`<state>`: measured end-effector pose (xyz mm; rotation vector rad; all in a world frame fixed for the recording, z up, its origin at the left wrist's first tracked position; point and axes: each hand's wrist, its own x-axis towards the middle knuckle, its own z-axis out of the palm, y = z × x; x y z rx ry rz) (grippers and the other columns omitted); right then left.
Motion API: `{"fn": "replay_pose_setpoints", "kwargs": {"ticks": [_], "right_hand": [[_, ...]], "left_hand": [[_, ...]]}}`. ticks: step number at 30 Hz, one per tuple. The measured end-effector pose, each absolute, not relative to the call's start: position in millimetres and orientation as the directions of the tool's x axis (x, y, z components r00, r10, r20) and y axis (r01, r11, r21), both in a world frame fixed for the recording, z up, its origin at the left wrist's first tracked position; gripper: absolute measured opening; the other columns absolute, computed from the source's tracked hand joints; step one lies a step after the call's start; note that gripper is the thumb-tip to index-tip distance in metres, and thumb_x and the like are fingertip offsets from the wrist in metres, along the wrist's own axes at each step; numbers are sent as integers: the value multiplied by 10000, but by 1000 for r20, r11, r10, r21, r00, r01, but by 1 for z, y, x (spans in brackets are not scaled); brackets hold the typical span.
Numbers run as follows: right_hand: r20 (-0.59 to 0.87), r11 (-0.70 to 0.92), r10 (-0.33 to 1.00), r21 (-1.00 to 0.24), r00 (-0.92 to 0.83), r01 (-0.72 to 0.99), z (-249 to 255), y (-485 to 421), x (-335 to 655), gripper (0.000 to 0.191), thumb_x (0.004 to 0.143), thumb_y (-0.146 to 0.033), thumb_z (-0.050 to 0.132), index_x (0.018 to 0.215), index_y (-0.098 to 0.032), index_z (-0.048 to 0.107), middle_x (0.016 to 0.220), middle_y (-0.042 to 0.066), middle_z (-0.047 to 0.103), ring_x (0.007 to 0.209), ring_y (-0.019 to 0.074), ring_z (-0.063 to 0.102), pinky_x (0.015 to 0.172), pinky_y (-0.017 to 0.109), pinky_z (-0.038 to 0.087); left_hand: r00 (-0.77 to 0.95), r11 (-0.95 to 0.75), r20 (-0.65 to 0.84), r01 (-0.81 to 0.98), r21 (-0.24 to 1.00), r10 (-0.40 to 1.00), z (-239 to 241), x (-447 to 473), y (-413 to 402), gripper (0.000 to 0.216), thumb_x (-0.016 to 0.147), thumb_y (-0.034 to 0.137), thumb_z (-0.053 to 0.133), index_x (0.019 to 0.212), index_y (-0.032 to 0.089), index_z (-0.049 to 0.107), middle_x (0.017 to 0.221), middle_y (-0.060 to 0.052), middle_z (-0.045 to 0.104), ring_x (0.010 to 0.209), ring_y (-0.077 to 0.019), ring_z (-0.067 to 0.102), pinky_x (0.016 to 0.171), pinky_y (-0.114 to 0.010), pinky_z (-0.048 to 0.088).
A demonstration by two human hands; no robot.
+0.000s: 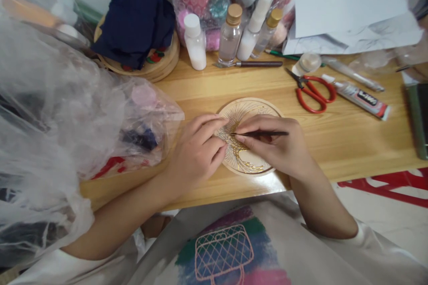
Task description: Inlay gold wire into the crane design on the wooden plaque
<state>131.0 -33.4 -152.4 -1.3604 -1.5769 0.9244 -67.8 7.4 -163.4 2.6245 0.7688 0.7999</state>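
On the wooden table lies a round pale wooden board (pixel 252 160) with fine radiating lines and a tree-like design. Shiny gold wire (pixel 249 168) follows part of the drawing, mostly along the lower half. My right hand (pixel 281 144) pinches slim black tweezers (pixel 272 133) between thumb and fingers, their tip touching down near the middle of the board. Across the board's left edge rest the outstretched fingers of my left hand (pixel 200 144), close to the tweezers' tip. The left thumb is hidden.
Red-handled pliers (pixel 314 93), a glue tube (pixel 363 98) and a small jar (pixel 306 63) lie right. Behind stand bottles (pixel 230 35), a dark-handled tool (pixel 261 64) and paper sheets (pixel 351 9). Leftward are plastic bags (pixel 60 107) and dark blue cloth (pixel 137 22) on round wooden hoops (pixel 167 62).
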Motion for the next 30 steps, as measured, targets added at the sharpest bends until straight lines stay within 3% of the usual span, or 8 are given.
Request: {"fn": "replay_pose_setpoints", "kwargs": {"ticks": [7,14,20,25,30], "right_hand": [[119,96,992,-937,50,337,-151,-32,132,75,778,-159,763,796,-230,747,812,18,760,767,174,708,658,304,575],[78,-104,806,-957,587,271,-163,-18,141,89,700,-210,806,708,-242,723,736,20,747,688,196,702,641,343,586],[-5,-158,788,-968,616,195,-164,-15,149,87,648,-220,809,674,-221,726,697,17,738,658,190,697,635,331,588],[-31,-219,796,-946,605,239,-160,-43,149,167,663,-324,808,750,-192,754,764,42,769,720,209,725,684,344,607],[21,-218,774,-929,632,298,-159,-74,139,142,692,-318,794,765,-201,758,779,42,774,734,205,739,701,338,625]], "left_hand": [[693,-801,418,422,425,587,-165,-68,7,143,879,89,605,749,148,613,1138,-120,703,1123,-262,615,951,-441,563],[647,-799,481,389,459,592,-166,-69,10,119,853,56,620,779,148,603,1019,-100,731,1021,-235,654,901,-403,555],[595,-796,530,411,444,604,-169,-74,19,75,892,94,614,861,161,628,930,-63,747,922,-222,683,838,-418,560],[597,-808,548,379,450,585,-171,-77,28,70,917,123,604,881,158,652,873,-53,749,847,-197,697,785,-385,571],[608,-788,521,332,518,599,-175,-76,26,64,922,116,607,916,154,658,980,-71,761,964,-187,718,870,-365,587]]}}
